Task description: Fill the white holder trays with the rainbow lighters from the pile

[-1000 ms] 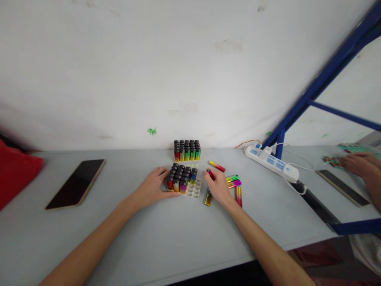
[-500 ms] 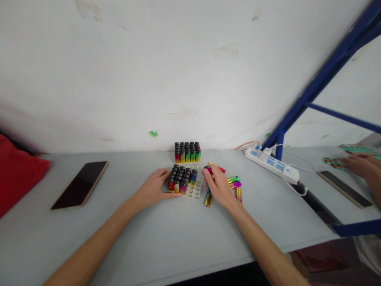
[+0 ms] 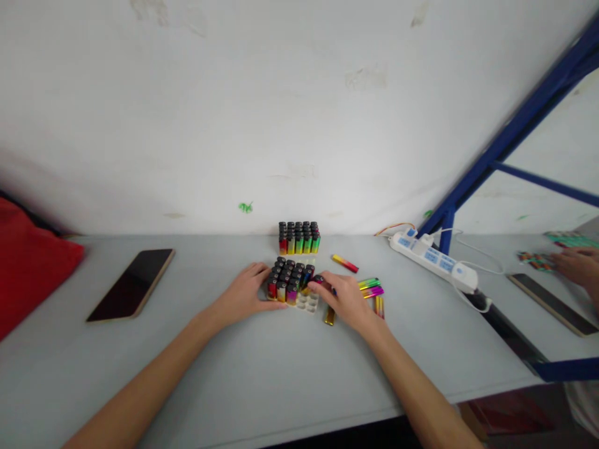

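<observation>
A pale tray (image 3: 307, 304) with round slots carries several upright lighters (image 3: 281, 290) with black tops, packed toward its left side. My left hand (image 3: 247, 289) rests against the tray's left side, thumb along the front edge and fingers behind. Over the tray's right part, my right hand (image 3: 340, 295) pinches a dark-topped lighter (image 3: 319, 279) beside the standing ones. Some slots at the front right show bare. Loose lighters lie right of the hand: green (image 3: 369, 283), purple (image 3: 373, 292), red-yellow (image 3: 379, 307). A gold one (image 3: 329, 315) is partly under my right hand.
A full block of lighters (image 3: 299, 240) stands near the wall. A red-yellow lighter (image 3: 345, 263) lies behind my right hand. A phone (image 3: 131, 284) and red cloth (image 3: 35, 268) are left; a power strip (image 3: 433, 259), blue frame (image 3: 449, 224) and another person's hand (image 3: 578, 265) are right.
My right hand has moved left and slightly down with the lighter, from beside the tray to over its slots. My left hand stays at the tray. The view has shifted slightly.
</observation>
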`<control>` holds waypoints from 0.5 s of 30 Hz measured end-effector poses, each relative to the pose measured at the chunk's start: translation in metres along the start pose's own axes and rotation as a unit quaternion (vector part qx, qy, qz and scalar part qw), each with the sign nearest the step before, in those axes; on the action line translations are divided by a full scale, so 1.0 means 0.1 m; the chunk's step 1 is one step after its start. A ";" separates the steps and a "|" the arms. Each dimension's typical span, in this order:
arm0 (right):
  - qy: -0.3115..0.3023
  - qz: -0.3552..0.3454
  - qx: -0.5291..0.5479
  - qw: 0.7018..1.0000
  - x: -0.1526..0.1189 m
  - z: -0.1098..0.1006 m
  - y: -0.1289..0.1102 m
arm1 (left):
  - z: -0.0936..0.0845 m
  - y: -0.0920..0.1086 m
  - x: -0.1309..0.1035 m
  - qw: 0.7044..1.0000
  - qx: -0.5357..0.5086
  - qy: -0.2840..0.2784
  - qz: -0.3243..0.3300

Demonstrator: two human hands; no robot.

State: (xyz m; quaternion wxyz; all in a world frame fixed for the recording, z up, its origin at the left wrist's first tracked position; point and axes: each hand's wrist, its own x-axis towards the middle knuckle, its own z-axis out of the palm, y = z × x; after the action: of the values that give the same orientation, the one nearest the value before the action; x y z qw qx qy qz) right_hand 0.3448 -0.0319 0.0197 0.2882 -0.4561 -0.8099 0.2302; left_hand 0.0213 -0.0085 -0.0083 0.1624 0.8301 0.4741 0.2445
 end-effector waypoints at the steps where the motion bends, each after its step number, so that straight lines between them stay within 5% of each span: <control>1: -0.017 0.009 -0.022 1.000 0.01 0.01 -0.01 | 0.00 0.00 0.00 1.000 0.003 -0.001 -0.001; 7: -0.059 0.025 -0.201 0.978 0.07 0.07 -0.24 | 0.00 -0.02 0.01 1.000 -0.001 0.005 0.011; 10: -0.059 0.034 -0.194 0.979 0.08 0.06 -0.28 | -0.01 -0.02 0.01 1.000 -0.008 0.008 0.012; 15: 0.063 0.024 -0.079 0.995 -0.17 -0.19 -0.03 | -0.02 -0.04 0.03 1.000 -0.006 0.004 0.002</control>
State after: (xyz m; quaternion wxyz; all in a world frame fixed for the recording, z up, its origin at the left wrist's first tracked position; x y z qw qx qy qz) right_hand 0.3629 -0.0457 0.0311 0.2965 -0.5103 -0.7945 0.1432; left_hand 0.0187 -0.0037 -0.0076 0.1654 0.8291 0.4716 0.2507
